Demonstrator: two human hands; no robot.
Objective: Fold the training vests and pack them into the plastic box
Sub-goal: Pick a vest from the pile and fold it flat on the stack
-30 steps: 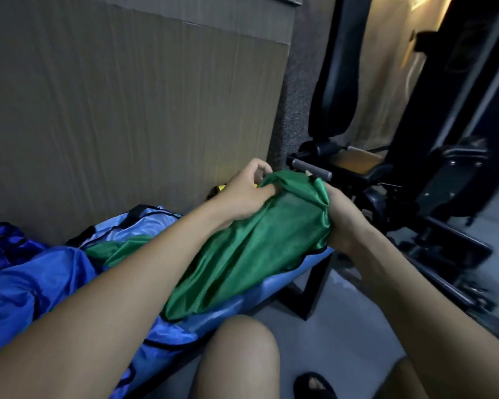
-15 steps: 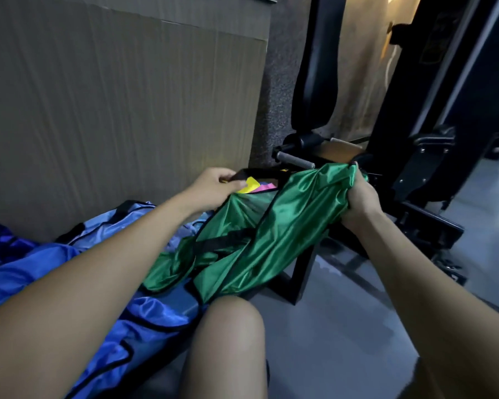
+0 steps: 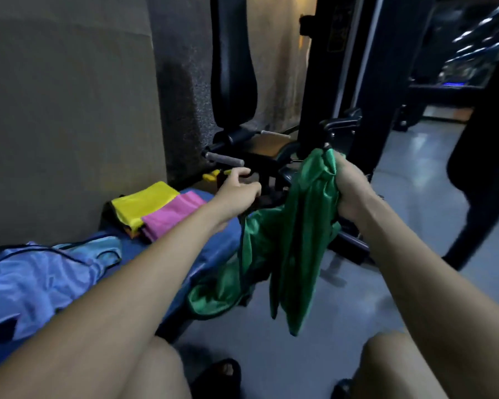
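Green vest (image 3: pixel 288 240): unfolded, bunched in right hand (image 3: pixel 347 194) fingers; left hand (image 3: pixel 238 190) pinches its trim. Yellow vest (image 3: pixel 141 203), pink vest (image 3: pixel 170 216) folded at table (image 3: pixel 213 249) far end; box unseen.

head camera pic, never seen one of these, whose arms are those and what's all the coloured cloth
There is no machine here. The camera sits on a person's head and looks forward and down, so the arms are the wearer's own, and the bare knees at the bottom are theirs too.

The right hand grips a bunched green vest, which hangs down toward the floor. The left hand has its fingers curled around what seems to be the vest's dark edge, though that is hard to see.

On the blue bench lie a loose light blue vest and, further back, folded yellow and pink pieces. Dark gym equipment stands behind.
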